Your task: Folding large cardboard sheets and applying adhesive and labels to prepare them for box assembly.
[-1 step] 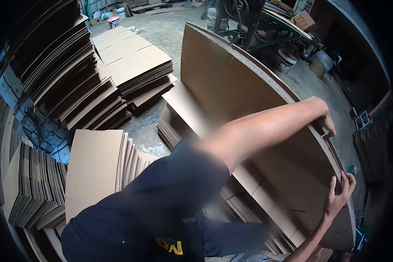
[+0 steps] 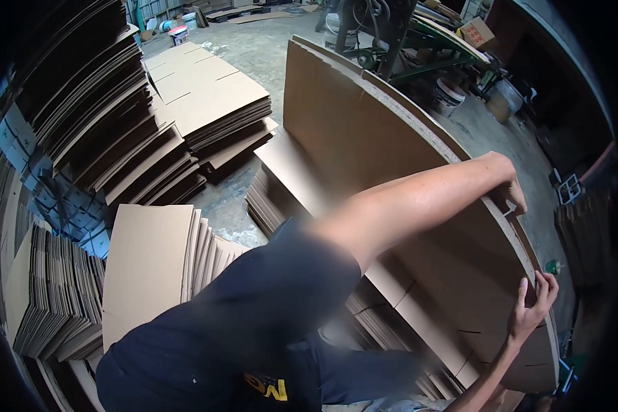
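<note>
Both hands are on a big cardboard sheet [image 2: 364, 137] that stands on edge, tilted, over a low stack of flat cardboard [image 2: 275, 185].

Left hand [image 2: 511, 189] — arm stretched across the sheet's face, fingers curled over its top edge, gripping it. Right hand [image 2: 532, 305] sits lower along the same edge, near the sheet's close corner, fingers spread and pressed against the edge, thumb on the face; more a flat hold than a closed grip.

The person's dark shirt [image 2: 240, 329] fills the view below the left arm, partly blurred.

Left of the hands, well apart: a tall slumped pile of folded boxes [image 2: 103, 117], a flat stack of box blanks [image 2: 206, 96] on the concrete floor [image 2: 254, 41], and bundles of cardboard standing on edge [image 2: 151, 254] nearer the person's body. More upright bundles [image 2: 55, 302] sit further left.

Beyond the sheet's top edge, past the left hand — a green metal machine frame [image 2: 426, 41], a white bucket [image 2: 450, 96] and a small cardboard box [image 2: 479, 31]. Dark wall on the right side, details too dim to tell.
</note>
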Demonstrator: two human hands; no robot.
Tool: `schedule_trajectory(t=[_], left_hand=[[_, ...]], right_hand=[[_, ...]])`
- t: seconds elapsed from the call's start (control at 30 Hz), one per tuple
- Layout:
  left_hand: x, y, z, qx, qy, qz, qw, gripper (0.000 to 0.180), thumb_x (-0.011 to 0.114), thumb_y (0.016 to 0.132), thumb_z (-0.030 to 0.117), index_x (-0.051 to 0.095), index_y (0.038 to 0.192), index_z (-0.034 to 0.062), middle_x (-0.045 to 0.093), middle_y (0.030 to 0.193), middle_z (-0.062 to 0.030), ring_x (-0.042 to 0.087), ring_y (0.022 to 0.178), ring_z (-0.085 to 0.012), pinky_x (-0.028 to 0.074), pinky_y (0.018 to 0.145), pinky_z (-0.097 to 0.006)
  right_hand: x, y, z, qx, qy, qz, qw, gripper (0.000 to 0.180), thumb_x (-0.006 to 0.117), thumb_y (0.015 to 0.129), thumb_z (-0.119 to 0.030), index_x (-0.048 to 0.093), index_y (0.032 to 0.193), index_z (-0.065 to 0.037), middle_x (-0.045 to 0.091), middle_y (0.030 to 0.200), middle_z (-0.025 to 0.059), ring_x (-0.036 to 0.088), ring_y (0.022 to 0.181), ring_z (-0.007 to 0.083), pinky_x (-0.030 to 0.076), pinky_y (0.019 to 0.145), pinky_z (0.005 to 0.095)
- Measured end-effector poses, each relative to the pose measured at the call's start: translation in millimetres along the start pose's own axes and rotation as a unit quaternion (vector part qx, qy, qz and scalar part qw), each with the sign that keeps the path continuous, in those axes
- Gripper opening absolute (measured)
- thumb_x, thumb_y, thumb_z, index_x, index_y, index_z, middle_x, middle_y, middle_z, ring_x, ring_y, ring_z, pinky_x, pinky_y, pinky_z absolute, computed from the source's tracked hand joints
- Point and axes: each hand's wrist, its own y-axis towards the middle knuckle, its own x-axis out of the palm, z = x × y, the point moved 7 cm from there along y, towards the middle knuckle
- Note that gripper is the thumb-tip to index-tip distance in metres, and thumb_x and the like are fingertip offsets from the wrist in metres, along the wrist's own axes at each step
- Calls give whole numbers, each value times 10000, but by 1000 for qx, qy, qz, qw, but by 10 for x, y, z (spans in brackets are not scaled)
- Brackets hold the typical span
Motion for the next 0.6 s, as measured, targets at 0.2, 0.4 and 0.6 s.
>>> schedule_trajectory(t=[0.2,0.4,0.6], left_hand=[[112,-68,151,-3,8,32,999,382,595,820,523,456,676,198,459,658,-7,393,596,-190,338,655,-380],[57,-52,58,-9,37,52,998,402,579,825,569,645,921,184,618,930,-43,537,829,-207,402,794,-404],[27,-57,78,26,79,79,993,630,588,806,598,672,1263,173,625,1337,-96,567,1177,-235,412,1003,-450]], right_hand=[[-82,-123,108,77,-65,-67,993,372,725,950,-297,611,1185,-33,638,1087,122,588,1110,306,414,1012,422],[-66,-27,206,77,-15,-49,996,490,731,949,-324,613,1347,-64,673,1088,140,612,1047,289,420,980,417],[-50,44,374,79,13,-88,993,423,722,967,-257,664,1316,-25,676,1023,137,639,904,244,486,837,356]])
